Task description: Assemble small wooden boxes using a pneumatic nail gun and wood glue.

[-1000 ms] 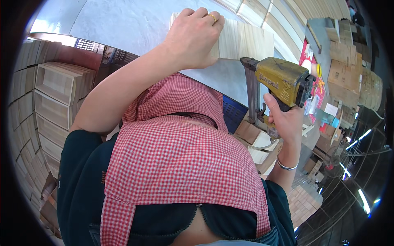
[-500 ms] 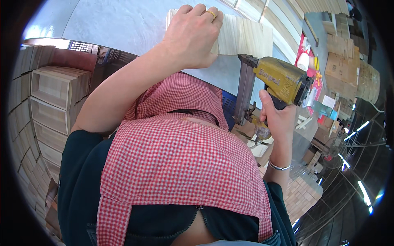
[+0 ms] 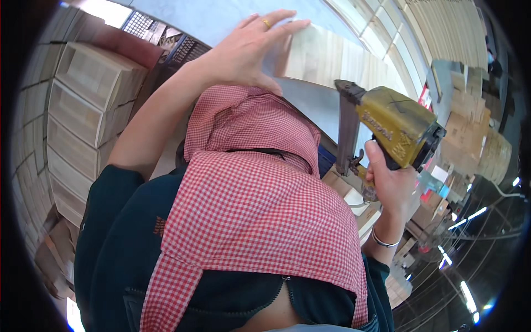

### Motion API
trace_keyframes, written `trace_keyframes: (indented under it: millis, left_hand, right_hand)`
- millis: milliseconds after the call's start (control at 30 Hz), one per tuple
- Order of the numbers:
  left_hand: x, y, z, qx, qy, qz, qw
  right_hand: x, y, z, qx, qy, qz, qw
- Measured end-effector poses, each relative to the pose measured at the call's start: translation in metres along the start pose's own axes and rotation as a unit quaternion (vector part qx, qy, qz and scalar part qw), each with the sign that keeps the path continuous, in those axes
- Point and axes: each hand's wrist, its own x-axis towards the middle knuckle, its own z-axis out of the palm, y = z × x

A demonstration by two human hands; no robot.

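Pale wooden panel [image 3: 326,58] under flat left hand [image 3: 249,50]; right hand [image 3: 390,185] seemingly grips yellow nailer [image 3: 395,130].

1. Your left hand [image 3: 243,50] lay on a pale wood panel [image 3: 326,58] with a smooth, matt face and visible straight grain.
2. Your right hand [image 3: 390,185] gripped a nail gun [image 3: 395,130] with a yellow painted metal body, scuffed and dull, and a grey bare-metal magazine.
3. The table [image 3: 310,105] under the panel looked like smooth grey sheet with a faint sheen.
4. Your apron [image 3: 260,210] was woven cloth in red and white check, matt and soft.
5. The ring [image 3: 266,24] and the bracelet [image 3: 383,241] were shiny metal.
6. The stacked boxes [image 3: 83,99] at your left were pale raw wood, matt.
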Motion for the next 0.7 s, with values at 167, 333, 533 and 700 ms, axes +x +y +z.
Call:
trace_keyframes:
  millis: [167, 333, 533, 700]
  left_hand:
    - [0.021, 0.021, 0.011, -0.048, 0.021, -0.012, 0.999]
    - [0.032, 0.032, 0.007, -0.103, -0.002, -0.019, 0.995]
    - [0.041, 0.04, 0.012, -0.067, 0.03, 0.013, 0.997]
    - [0.045, 0.04, 0.014, -0.067, -0.017, -0.021, 0.997]
  right_hand:
    - [0.008, -0.005, -0.008, 0.02, -0.098, -0.12, 0.988]
    - [0.01, -0.01, -0.012, 0.008, -0.108, -0.126, 0.986]
    - [0.013, -0.01, -0.018, 0.023, -0.117, -0.106, 0.987]
    - [0.012, -0.007, -0.014, -0.008, -0.104, -0.055, 0.993]
